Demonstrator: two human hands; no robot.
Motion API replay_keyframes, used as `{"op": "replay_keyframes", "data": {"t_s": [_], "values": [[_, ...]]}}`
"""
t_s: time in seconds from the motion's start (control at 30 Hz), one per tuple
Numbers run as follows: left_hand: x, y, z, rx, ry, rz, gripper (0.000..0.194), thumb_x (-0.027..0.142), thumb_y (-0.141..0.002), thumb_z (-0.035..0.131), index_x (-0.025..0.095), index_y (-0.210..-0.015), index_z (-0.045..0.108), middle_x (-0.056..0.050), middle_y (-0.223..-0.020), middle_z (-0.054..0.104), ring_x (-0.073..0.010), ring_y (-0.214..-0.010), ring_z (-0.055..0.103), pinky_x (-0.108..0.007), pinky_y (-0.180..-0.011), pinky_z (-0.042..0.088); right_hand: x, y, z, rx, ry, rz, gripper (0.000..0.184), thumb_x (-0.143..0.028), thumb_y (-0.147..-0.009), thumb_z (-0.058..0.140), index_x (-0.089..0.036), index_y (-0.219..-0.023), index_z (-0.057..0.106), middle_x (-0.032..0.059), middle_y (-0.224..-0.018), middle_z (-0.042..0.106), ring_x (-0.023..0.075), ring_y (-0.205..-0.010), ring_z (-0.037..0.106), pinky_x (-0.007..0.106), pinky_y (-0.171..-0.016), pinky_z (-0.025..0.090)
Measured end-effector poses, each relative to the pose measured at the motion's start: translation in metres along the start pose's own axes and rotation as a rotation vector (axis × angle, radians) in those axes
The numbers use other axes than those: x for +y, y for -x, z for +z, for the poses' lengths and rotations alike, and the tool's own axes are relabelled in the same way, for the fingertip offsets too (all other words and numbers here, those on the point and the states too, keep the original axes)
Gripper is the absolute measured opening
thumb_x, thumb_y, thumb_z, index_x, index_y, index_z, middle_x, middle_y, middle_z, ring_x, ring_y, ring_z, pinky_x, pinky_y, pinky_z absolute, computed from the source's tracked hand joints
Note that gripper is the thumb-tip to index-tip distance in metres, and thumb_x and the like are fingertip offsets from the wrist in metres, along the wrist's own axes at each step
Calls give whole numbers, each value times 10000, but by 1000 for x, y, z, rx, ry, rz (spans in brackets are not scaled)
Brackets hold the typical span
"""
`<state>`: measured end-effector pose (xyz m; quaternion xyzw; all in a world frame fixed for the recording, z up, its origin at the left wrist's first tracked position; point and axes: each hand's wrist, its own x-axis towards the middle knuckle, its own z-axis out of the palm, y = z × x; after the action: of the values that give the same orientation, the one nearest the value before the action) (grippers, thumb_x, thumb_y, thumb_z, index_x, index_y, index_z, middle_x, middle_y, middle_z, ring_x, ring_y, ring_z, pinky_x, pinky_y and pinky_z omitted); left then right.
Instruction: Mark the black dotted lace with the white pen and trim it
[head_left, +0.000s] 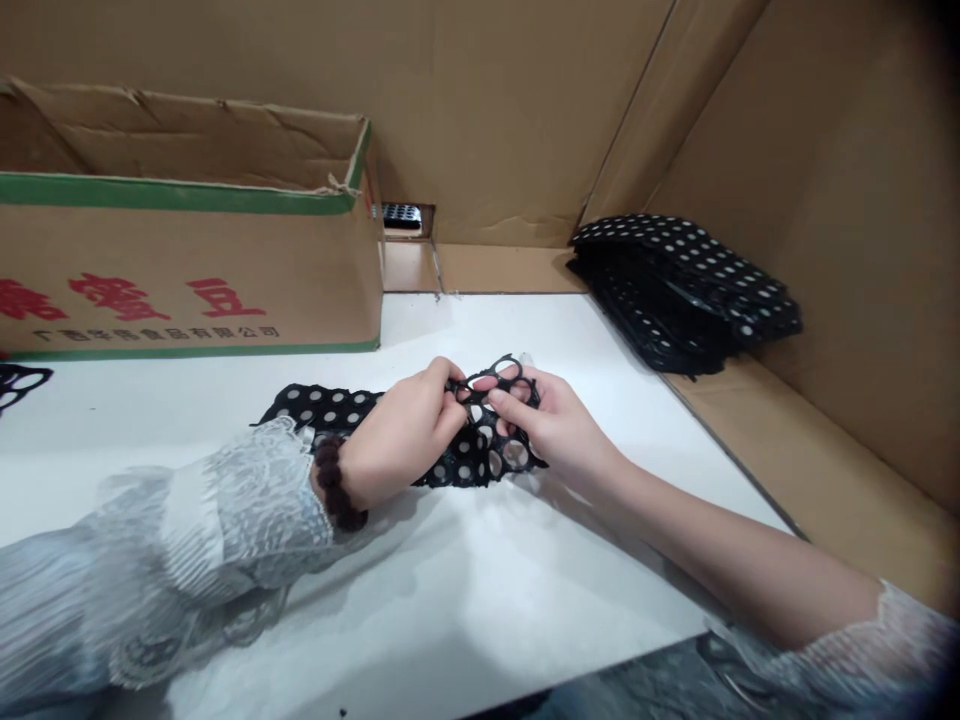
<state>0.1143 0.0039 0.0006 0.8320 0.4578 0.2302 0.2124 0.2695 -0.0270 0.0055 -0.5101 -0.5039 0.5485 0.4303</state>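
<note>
A black rubber sheet full of round holes (pixel 330 412) lies on the white table (pixel 480 590), and both hands pinch its right end. My left hand (pixel 401 435), with a dark bead bracelet at the wrist, grips the sheet from the left. My right hand (pixel 551 425) grips it from the right, fingers curled round the open rings at the sheet's edge. The sheet's middle is hidden under my left hand.
A stack of the same black perforated sheets (pixel 682 290) rests at the back right on a cardboard ledge. An open cardboard box with a green band and red lettering (pixel 187 260) stands at the back left. Cardboard walls enclose the table. Another black piece (pixel 19 385) lies at the left edge.
</note>
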Motion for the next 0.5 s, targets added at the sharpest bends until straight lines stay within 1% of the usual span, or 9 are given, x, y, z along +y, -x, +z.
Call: {"op": "replay_keyframes", "data": {"t_s": [0.07, 0.13, 0.23, 0.33, 0.4, 0.43, 0.5], "values": [[-2, -2, -1, 39, 42, -6, 205, 159, -781, 348, 185, -945, 468, -8, -809, 595, -147, -721, 551, -247, -648, 396, -1, 0, 0, 3, -37, 16, 108, -229, -794, 490, -171, -878, 525, -65, -505, 434, 43, -372, 429, 164, -360, 353], [-4, -5, -2, 116, 71, -17, 199, 155, -776, 354, 193, -936, 466, 5, -791, 576, -131, -691, 532, -231, -630, 389, -2, 0, 0, 25, -63, 24, 115, -234, -786, 504, -173, -881, 525, -65, -511, 437, 41, -368, 427, 161, -361, 342], [-5, -8, -5, 231, 37, -42, 190, 156, -766, 373, 195, -926, 468, 24, -706, 525, -109, -573, 466, -219, -553, 358, -2, 0, 1, 70, -87, 18, 114, -221, -773, 520, -165, -872, 522, -41, -591, 517, 17, -361, 382, 154, -357, 315], [-3, -12, -12, 261, -31, -26, 190, 154, -761, 389, 193, -924, 477, 44, -604, 462, -96, -486, 403, -216, -510, 336, -3, -1, 1, 74, -76, 16, 120, -232, -778, 505, -168, -880, 507, -5, -712, 598, 13, -360, 363, 161, -350, 311], [-4, -14, -25, 327, -89, -3, 202, 153, -769, 392, 188, -948, 480, 37, -637, 485, -93, -511, 428, -213, -537, 358, -3, -4, -4, 105, -44, 21, 115, -235, -783, 486, -168, -876, 496, -2, -726, 602, 17, -363, 366, 161, -346, 312], [-6, -15, -35, 398, -132, 7, 214, 153, -778, 389, 182, -969, 479, 26, -693, 511, -94, -556, 456, -213, -569, 374, -3, -6, -7, 130, -23, 25, 108, -230, -783, 480, -165, -868, 491, -2, -722, 598, 18, -368, 370, 159, -347, 313], [-14, -18, -63, 612, -250, 27, 244, 153, -804, 368, 157, -1027, 468, -9, -872, 539, -106, -723, 502, -218, -672, 397, -2, -12, -14, 159, 23, 33, 91, -212, -774, 474, -155, -844, 486, 2, -711, 593, 21, -389, 388, 156, -360, 328]]}}
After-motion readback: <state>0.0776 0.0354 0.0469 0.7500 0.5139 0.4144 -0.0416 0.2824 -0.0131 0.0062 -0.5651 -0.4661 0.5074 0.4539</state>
